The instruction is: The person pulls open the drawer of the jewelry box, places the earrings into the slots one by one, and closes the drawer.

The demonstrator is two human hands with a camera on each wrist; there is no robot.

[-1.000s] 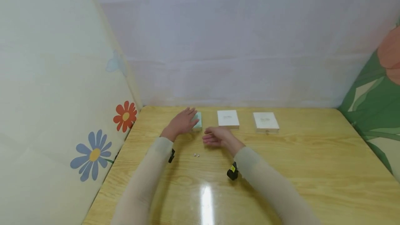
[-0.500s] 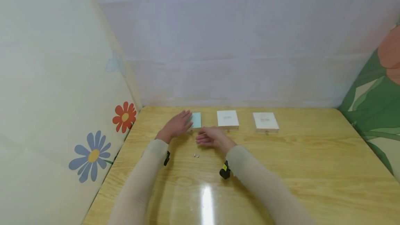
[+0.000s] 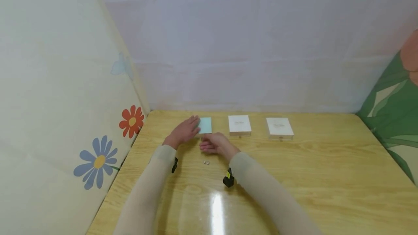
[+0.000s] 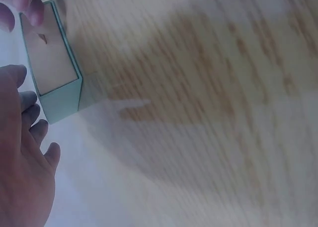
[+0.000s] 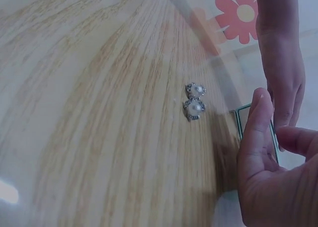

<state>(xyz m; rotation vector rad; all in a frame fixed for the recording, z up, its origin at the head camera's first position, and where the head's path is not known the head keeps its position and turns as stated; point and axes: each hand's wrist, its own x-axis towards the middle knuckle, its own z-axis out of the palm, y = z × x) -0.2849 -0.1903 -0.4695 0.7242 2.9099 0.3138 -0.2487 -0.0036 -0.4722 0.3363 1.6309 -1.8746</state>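
Observation:
A small mint-green box (image 3: 205,125) stands at the back left of the table. In the left wrist view its beige drawer front (image 4: 54,63) faces out, with a small pull tab (image 4: 42,37). My left hand (image 3: 183,132) rests along the box's left side, its fingers extended. Just before the box front is my right hand (image 3: 218,145), fingers loosely bent; its fingertips (image 4: 35,11) are close to the tab, which shows free of them. On the table, nearer me, lie two pearl pieces (image 5: 194,108) ringed with small stones, resembling earrings.
Two white boxes with faint lettering, one in the middle (image 3: 239,124) and one farther right (image 3: 279,126), stand in the same row. Behind them hangs a pale cloth (image 3: 248,53). A flower-printed panel (image 3: 58,100) borders the left side of the wooden table (image 3: 326,177).
My right hand has moved left to the front of the mint-green box. My left hand has shifted slightly left, so more of the box top shows.

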